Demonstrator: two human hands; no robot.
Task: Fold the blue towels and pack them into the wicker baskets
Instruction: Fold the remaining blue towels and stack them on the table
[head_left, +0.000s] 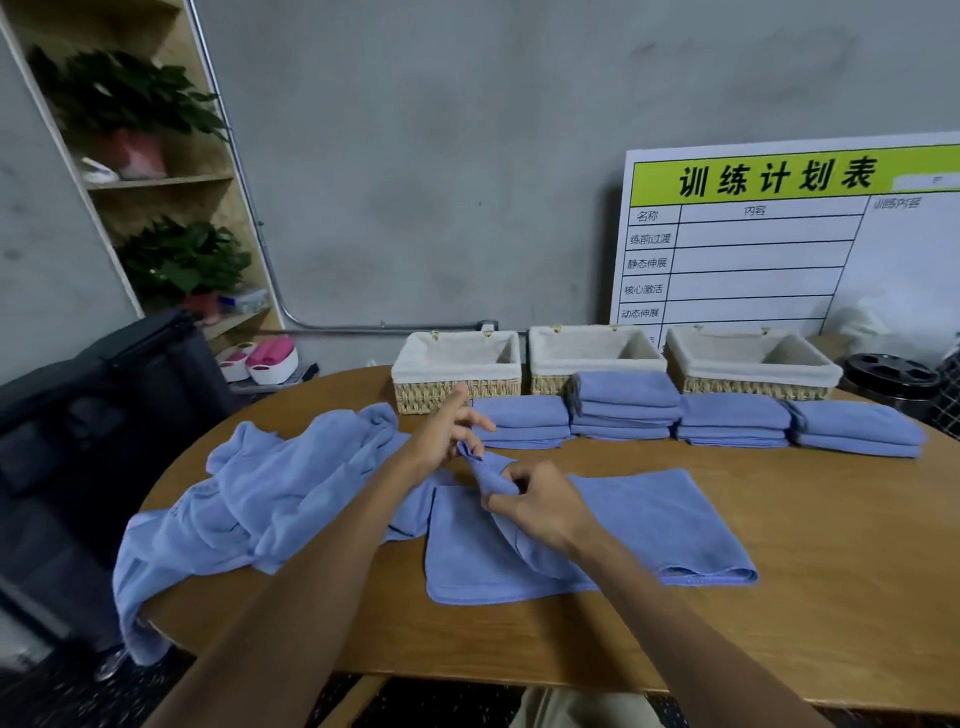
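A blue towel (639, 525) lies partly spread on the round wooden table (805, 597) in front of me. Its far left corner is lifted off the table. My left hand (449, 428) pinches the tip of that corner with the other fingers spread. Just below, my right hand (535, 501) grips the bunched cloth. A heap of loose blue towels (260, 493) lies at the left and hangs over the table edge. Several stacks of folded blue towels (623, 408) stand in a row before three lined wicker baskets (457, 392), (597, 351), (753, 364).
A white training-plan board (779, 244) leans on the wall behind the baskets. A dark chair (104, 415) stands left of the table, before a wooden shelf with potted plants (171, 208). A black round object (891, 374) sits at the far right.
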